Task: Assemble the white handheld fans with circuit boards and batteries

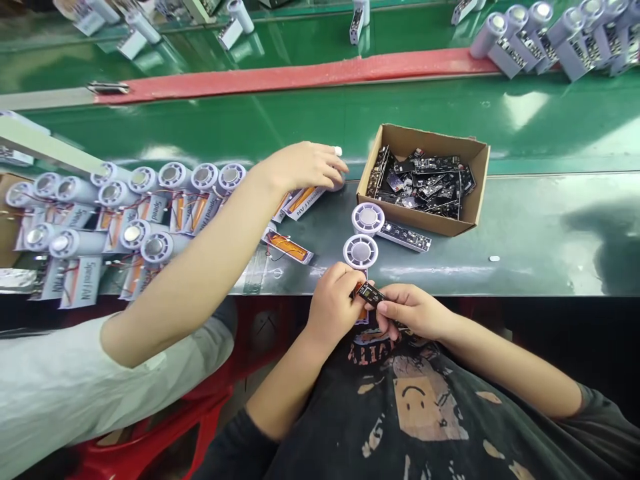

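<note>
At the table's front edge, my left hand (335, 300) is closed around the body of a pale lilac handheld fan (361, 251), whose round head points up. Orange shows on the part of the body below my fingers. Between thumb and fingers, my right hand (413, 310) pinches a black circuit board (371, 293). The board's left end meets my left fingertips, and the exact contact there is hidden. Just beyond, another fan (369, 218) lies with a populated circuit board (406, 236) along its body.
A cardboard box (473, 193) of loose circuit boards stands behind my hands. At left, a co-worker's arm (220, 253) reaches over several fans (173, 175). An open fan body (290, 247) lies nearby. More fans (565, 30) sit past the red strip (280, 79). A small white piece (494, 258) lies right.
</note>
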Demonstrator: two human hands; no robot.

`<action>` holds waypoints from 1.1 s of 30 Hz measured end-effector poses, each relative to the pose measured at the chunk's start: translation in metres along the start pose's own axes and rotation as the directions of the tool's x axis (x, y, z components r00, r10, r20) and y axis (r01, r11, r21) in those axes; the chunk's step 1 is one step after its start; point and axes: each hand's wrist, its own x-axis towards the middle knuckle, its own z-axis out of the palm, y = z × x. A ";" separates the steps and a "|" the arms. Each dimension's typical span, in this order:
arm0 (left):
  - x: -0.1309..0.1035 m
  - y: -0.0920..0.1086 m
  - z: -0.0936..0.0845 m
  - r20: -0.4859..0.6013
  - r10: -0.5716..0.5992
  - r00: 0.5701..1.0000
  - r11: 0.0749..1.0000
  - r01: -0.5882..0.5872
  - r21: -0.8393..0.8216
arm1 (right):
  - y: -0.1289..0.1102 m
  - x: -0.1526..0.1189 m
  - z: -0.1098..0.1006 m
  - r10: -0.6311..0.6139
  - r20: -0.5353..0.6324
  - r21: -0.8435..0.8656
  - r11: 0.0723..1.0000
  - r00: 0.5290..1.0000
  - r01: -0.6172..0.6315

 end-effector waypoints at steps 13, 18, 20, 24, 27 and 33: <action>0.013 -0.020 -0.021 0.125 -0.024 0.992 0.973 0.051 -0.224 | 0.003 0.004 -0.002 -0.039 -0.087 0.145 0.988 0.995 0.051; 0.008 -0.017 -0.003 -0.059 -0.196 0.979 0.965 0.182 -0.191 | 0.003 0.008 0.001 -0.059 -0.192 0.090 0.993 0.980 0.078; 0.006 -0.014 0.000 -0.087 -0.197 0.976 0.970 0.181 -0.164 | 0.004 0.009 0.002 -0.061 -0.210 0.082 0.993 0.976 0.080; -0.003 -0.011 -0.002 -0.173 -0.062 0.983 0.998 0.066 0.021 | 0.008 0.012 0.002 -0.072 -0.207 0.071 0.994 0.976 0.089; -0.011 -0.009 -0.006 -0.132 0.221 0.966 0.949 -0.182 0.259 | 0.008 0.011 0.002 -0.070 -0.208 0.067 0.994 0.976 0.085; -0.023 0.000 -0.013 0.003 0.289 0.957 0.817 -0.249 0.519 | 0.010 0.011 -0.001 -0.063 -0.195 0.070 0.994 0.979 0.078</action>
